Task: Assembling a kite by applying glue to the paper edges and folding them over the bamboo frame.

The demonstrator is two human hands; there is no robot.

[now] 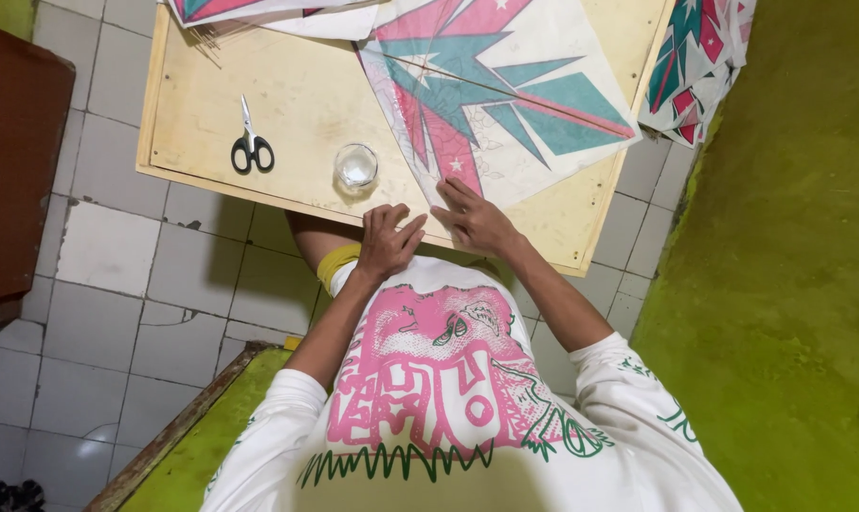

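Both your forearms reach up from the bottom of the view toward 12 o'clock, elbows bent and wide, wrists meeting at the near edge of the wooden surface (287,104). Your left hand (388,244) sits at the board's near edge, knuckles raised and fingers curled close together, the tips bent down against the wood; whether they pinch anything under them you cannot tell from here. Your right hand (477,220) lies just beside it at 3 o'clock, flatter, fingers stretched out and slightly spread, the tips pressing on the lower corner of the paper kite (505,95). That kite, white with teal and pink starburst shapes and a thin spar running across it, spreads from your right fingertips up toward 1 o'clock over the board. A small clear glass cup (355,166) stands just beyond your left hand at 12 o'clock, apart from the fingers. Black-handled scissors (250,147) lie closed at 10 o'clock from the left hand, well apart. More printed kite sheets (699,62) hang off the board's far right corner at 2 o'clock, and another stack (249,11) lies along the far edge.
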